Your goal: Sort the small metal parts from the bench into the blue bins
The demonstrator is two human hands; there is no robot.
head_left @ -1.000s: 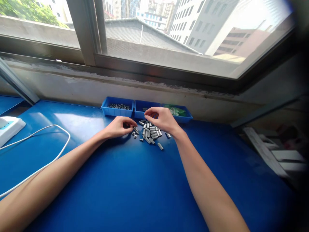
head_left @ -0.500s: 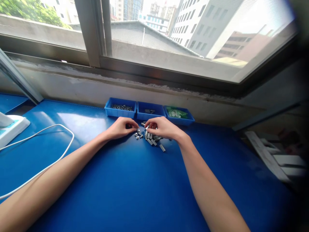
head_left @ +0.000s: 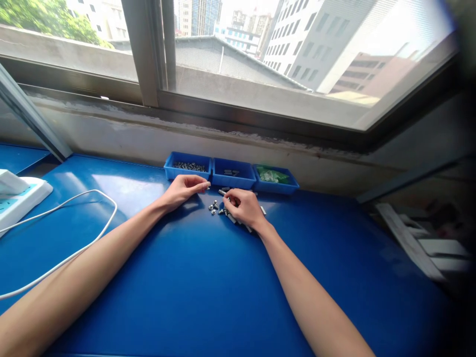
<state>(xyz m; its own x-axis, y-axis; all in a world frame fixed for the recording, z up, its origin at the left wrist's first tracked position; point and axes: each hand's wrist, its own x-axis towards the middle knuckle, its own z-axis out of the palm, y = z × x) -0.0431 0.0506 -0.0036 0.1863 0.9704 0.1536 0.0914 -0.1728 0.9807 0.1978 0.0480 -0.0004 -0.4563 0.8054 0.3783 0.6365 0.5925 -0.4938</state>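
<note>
My left hand (head_left: 186, 191) is raised off the table in a pinch, with a small silver screw (head_left: 208, 187) just showing at its fingertips. Below and to the right lies a little cluster of silver screws (head_left: 213, 207). My right hand (head_left: 243, 206) is bent over a pile of short grey metal rods (head_left: 231, 218), its thumb and fingers curled together. Whatever is between those fingertips is too small and too hidden to make out. The hand covers much of the pile, and a few rods stick out around it.
Three blue bins stand in a row by the wall: a left bin (head_left: 169, 173) of small metal parts, a middle bin (head_left: 219, 179) with a few rods, a right bin (head_left: 290, 188) holding a green bag (head_left: 273, 174). A white cable (head_left: 115, 208) and power strip (head_left: 40, 187) are at left.
My left hand has lifted away from the screws, up and slightly left, with a screw in its pinch. My right hand has shifted down a little over the rods.
</note>
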